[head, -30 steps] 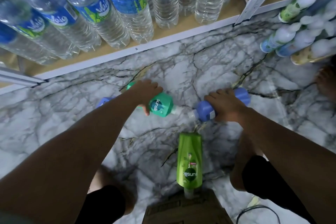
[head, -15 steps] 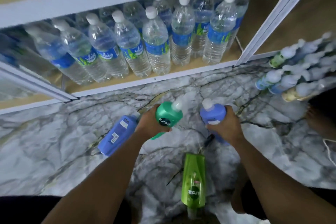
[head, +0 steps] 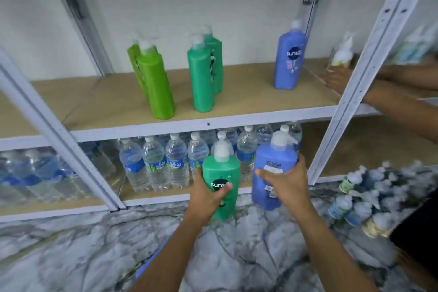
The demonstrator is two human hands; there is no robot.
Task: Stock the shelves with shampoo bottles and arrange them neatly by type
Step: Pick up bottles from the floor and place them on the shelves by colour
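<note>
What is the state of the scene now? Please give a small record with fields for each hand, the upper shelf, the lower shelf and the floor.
left hand: left hand grips the teal-green bottle upright
right hand: right hand grips the blue bottle upright
upper shelf: upper shelf has two lime-green bottles, two teal-green shelf bottles and one blue shelf bottle, grouped by colour
lower shelf: water bottles
floor: marble floor, small bottles at the right
other: another person's hand on the upper shelf at the right

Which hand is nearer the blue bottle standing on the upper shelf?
Right. The right hand, gripping its own blue bottle, is below it and slightly left; the left hand is lower and farther left.
</note>
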